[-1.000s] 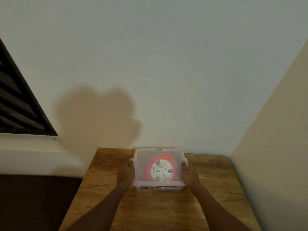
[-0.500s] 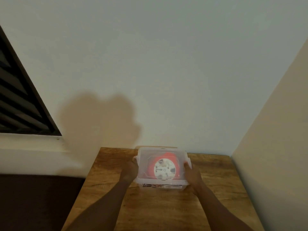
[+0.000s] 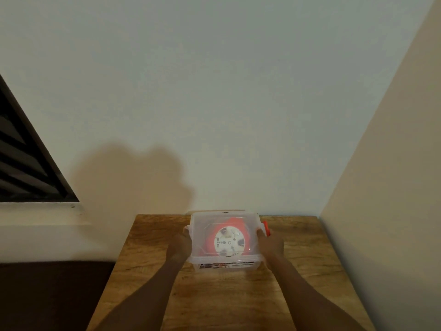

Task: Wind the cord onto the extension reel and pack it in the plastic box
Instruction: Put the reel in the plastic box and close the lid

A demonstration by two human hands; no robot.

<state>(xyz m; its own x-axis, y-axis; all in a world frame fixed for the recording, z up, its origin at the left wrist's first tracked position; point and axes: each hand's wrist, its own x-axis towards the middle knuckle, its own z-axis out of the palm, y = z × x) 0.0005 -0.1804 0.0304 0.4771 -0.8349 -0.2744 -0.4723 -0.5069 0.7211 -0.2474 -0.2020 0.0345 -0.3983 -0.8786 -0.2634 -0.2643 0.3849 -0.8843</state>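
A clear plastic box (image 3: 225,258) with its lid on stands on the wooden table (image 3: 224,302), near the far edge by the wall. Through the lid I see the red extension reel (image 3: 229,241) with its white round face lying flat inside. My left hand (image 3: 180,243) grips the box's left side. My right hand (image 3: 270,242) grips its right side, beside a red latch (image 3: 266,228). The cord itself is hidden from view.
A pale wall rises straight behind the table, and a beige wall (image 3: 381,211) closes in on the right. A dark louvred window (image 3: 26,168) is at the left, with a dark surface (image 3: 47,295) below it beside the table.
The box has slid a little further away toward the wall with both hands still on its sides. A red latch now shows at the right side.
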